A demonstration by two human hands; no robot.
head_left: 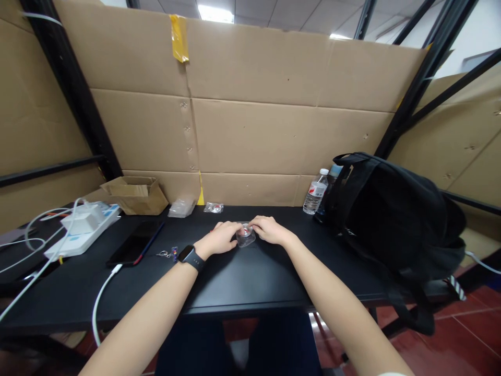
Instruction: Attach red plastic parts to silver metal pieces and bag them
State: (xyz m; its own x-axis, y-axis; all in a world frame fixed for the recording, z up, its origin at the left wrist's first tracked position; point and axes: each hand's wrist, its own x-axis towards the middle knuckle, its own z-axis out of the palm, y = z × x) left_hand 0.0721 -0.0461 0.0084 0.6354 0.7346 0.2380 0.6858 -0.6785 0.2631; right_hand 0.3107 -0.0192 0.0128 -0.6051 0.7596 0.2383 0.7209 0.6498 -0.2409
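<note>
Between my hands on the black table lies a small clear plastic bag [246,242] with a little round item in it, too small to name. My left hand [221,238], with a dark watch on its wrist, is closed at the bag's left edge. From the other side, the fingers of my right hand [267,230] are closed on the upper right edge of the bag. A bit of red shows beside the left fingers. Farther back lie another small clear packet [213,208] and a crumpled clear bag [182,208].
On the left stand an open cardboard box [136,196], a white power strip [84,232] with cables, a phone [135,243] on a charging cord and a keychain [168,254]. A water bottle [315,193] and a black backpack [395,219] occupy the right. Cardboard walls [254,136] enclose the table.
</note>
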